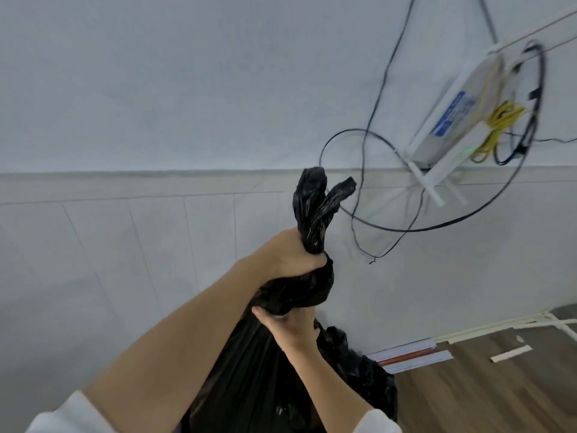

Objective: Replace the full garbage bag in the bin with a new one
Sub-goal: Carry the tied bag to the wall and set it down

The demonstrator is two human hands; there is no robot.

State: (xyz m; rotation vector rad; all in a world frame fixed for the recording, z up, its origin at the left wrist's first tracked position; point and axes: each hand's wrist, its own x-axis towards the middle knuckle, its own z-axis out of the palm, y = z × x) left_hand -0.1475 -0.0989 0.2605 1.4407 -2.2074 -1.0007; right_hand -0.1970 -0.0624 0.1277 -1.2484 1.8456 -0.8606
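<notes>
1. Centrally, the black bag [249,379] stands full and low in view, its gathered neck raised in front of the white wall [156,89].
2. Its two twisted ends [315,204] stick up above the upper fist, with a bunched knot of plastic between the two hands.
3. The left hand [287,254] is clenched around the neck just under those ends.
4. The right hand [290,326] grips the bag just below the knot, fingers curled into the plastic.
5. White sleeves [71,414] show at both forearms near the bottom edge.
6. Right of the bag, flat white strips [412,357] lie on the wood floor [499,395] by the wall's foot.
7. Up right, a white box [452,110] hangs on the wall with yellow cables [499,120] and looping black cables [368,157].
</notes>
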